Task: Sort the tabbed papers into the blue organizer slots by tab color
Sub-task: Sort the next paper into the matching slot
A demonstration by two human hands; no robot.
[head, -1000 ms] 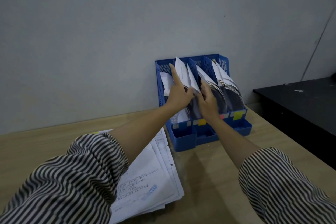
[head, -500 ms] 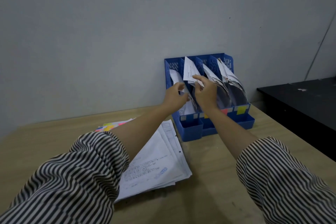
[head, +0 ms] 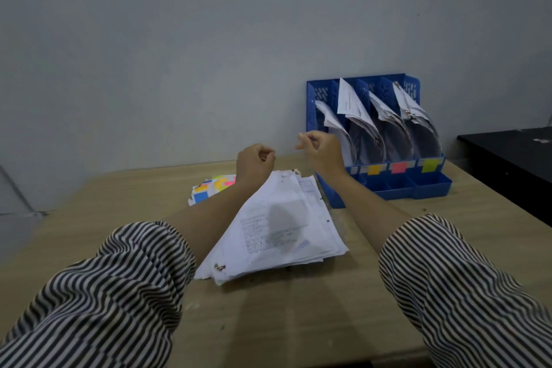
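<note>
Tabletop (head: 89, 218): pale wood grain, far edge against a grey wall. A black surface (head: 507, 164) stood beyond its right edge.

Blue organizer (head: 430, 185): at the far right of the tabletop, back to the wall, four upright slots side by side. Each held curled white sheets leaning toward the right. Front lip carried colour labels: orange (head: 373, 170), pink (head: 399, 167), yellow-green (head: 429, 165); the label of the leftmost slot was hidden behind the right wrist.

Paper stack (head: 280, 227): unsorted, loose and fanned, lying flat near the middle of the tabletop, just left of the organizer's front corner. Long axis ran from the near edge diagonally toward the far right. Sheets white, printed, punched holes along one edge. The coloured tabs (head: 215, 187) (blue, orange, yellow, pink) fanned out at the stack's far left end, partly behind the left forearm.

Striped sleeves pushed up on both forearms.

Left hand (head: 254, 163): above the far end of the stack, fingers curled in, nothing held. Nearer of the two to the tabs, which lay just below and left of it.

Right hand (head: 321, 149): in the air between stack and organizer, fingers curled, forefinger and thumb tips close, nothing visible between them. Slight motion blur.

Judgement: the next sheet comes off the stack; the left hand has the shorter reach to the tab end.
</note>
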